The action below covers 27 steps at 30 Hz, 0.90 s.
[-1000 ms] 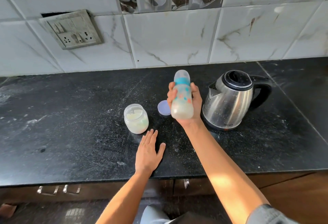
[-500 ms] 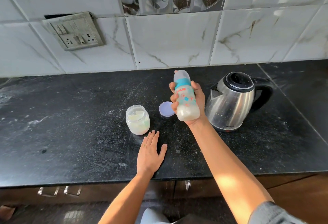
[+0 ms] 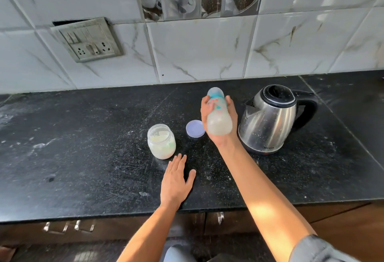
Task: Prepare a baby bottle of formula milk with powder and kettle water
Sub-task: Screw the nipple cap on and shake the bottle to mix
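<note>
My right hand (image 3: 221, 135) grips a capped baby bottle (image 3: 218, 121) with a teal collar and cloudy milk inside, held in the air above the counter and blurred. A steel kettle (image 3: 270, 120) with a black lid and handle stands just to its right. An open glass jar of white powder (image 3: 161, 141) sits left of the bottle, and its lilac lid (image 3: 194, 131) lies between them. My left hand (image 3: 175, 182) rests flat on the black counter (image 3: 83, 147) in front of the jar, fingers apart, holding nothing.
A tiled wall backs the counter, with a switch and socket plate (image 3: 89, 39) at the upper left. Drawer handles (image 3: 68, 227) show below the counter's front edge. White powder dusts the counter surface.
The bottle in my right hand has tilted and shifted between frames, its base swinging toward me while its top points away. My left hand has stayed flat on the counter.
</note>
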{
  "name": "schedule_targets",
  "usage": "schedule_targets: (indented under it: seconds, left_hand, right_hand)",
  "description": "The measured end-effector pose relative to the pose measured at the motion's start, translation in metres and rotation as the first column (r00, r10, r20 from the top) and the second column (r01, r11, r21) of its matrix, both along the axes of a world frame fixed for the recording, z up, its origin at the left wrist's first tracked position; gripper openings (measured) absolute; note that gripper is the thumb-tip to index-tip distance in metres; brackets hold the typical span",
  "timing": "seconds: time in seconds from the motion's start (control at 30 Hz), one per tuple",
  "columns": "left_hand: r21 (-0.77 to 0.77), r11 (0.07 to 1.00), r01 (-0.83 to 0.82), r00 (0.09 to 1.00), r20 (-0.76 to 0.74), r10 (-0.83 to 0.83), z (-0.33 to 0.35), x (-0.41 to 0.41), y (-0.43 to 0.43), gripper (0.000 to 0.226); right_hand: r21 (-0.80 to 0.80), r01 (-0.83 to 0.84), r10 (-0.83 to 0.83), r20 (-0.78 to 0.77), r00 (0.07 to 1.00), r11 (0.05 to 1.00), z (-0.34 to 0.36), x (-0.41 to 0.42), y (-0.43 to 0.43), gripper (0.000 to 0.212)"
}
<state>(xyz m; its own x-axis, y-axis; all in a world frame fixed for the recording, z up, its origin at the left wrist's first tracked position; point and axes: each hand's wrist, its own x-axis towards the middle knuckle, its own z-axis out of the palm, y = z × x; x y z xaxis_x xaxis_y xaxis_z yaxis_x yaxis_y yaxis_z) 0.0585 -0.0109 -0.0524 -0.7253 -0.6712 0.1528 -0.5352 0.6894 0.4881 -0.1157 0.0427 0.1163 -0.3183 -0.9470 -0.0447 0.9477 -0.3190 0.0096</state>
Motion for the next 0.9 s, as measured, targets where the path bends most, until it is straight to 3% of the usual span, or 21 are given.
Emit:
schedule_targets:
  seconds: [0.1,0.13,0.23,0.27,0.4,0.5,0.63,0.9]
  left_hand:
    - [-0.005,1.000,0.005,1.000,-0.003,-0.005,0.000,-0.001,0.000,0.062]
    - [-0.008,1.000,0.007,1.000,-0.002,-0.007,0.000,-0.001,0.000,0.061]
    - [-0.011,1.000,0.002,1.000,0.002,-0.002,0.000,0.000,0.000,0.061]
    - [-0.010,1.000,0.003,1.000,0.001,-0.003,0.000,0.000,0.000,0.061]
    - [-0.015,1.000,0.001,1.000,0.006,-0.001,0.000,-0.001,0.000,0.061]
    - [-0.015,1.000,0.001,1.000,0.009,-0.001,0.000,0.000,0.000,0.061]
    - [-0.020,1.000,0.003,1.000,0.005,-0.003,0.001,-0.001,0.000,0.060]
    - [-0.019,1.000,0.006,1.000,0.005,-0.005,0.001,0.000,0.000,0.061]
  right_hand:
    - [-0.047,-0.024,0.013,-0.218,0.976,0.999,-0.003,0.009,0.005,0.043]
    - [-0.040,-0.023,0.013,-0.229,0.973,0.999,-0.002,0.009,0.004,0.042]
    - [0.036,0.015,-0.014,-0.014,1.000,0.999,-0.008,0.005,0.001,0.044]
    - [0.022,-0.001,0.001,-0.012,1.000,1.000,-0.011,0.003,0.000,0.043]
    - [-0.006,-0.032,0.030,-0.219,0.975,0.999,-0.004,0.011,0.003,0.046]
    - [-0.031,-0.018,0.015,-0.102,0.995,0.999,-0.006,0.008,0.002,0.049]
    - [0.014,0.030,-0.027,-0.216,0.976,0.999,-0.002,0.007,0.000,0.052]
    - [0.003,-0.011,0.011,-0.193,0.981,1.000,-0.014,0.007,0.001,0.060]
